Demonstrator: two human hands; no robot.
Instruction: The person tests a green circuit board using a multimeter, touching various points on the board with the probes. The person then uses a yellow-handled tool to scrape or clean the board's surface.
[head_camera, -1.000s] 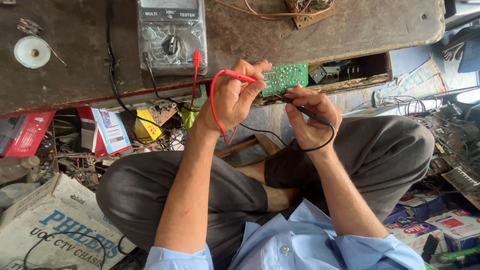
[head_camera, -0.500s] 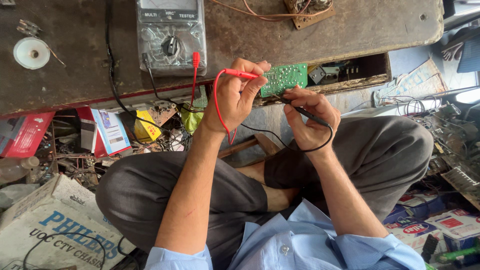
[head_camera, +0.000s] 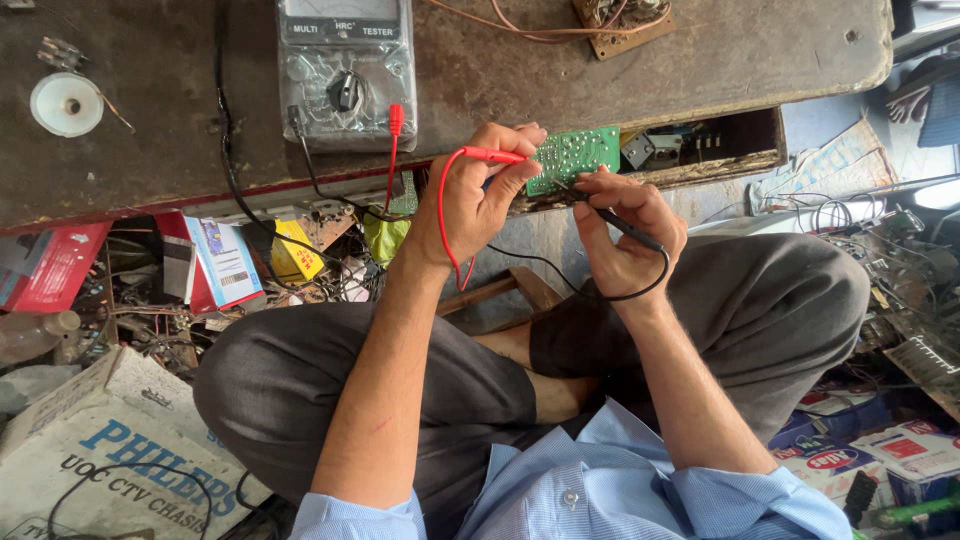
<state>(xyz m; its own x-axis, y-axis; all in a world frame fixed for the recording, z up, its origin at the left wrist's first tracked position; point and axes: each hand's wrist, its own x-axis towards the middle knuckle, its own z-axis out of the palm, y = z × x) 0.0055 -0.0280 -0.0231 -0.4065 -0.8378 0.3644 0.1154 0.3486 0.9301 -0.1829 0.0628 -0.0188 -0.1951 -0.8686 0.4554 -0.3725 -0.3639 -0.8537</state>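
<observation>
Though hands (head_camera: 480, 195) unmoved, green board (head_camera: 573, 157) nearer.

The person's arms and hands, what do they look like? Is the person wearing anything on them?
Both forearms are bare. The left hand and right hand wear no gloves, and no rings or watch show. Light blue shirt sleeves end near the elbows, so only the upper arms are covered. The shirt has a small button at the front.

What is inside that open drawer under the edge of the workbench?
In the open drawer, small grey electronic parts show, too shadowed to identify. The green circuit board and the right hand cover its left part.
</observation>
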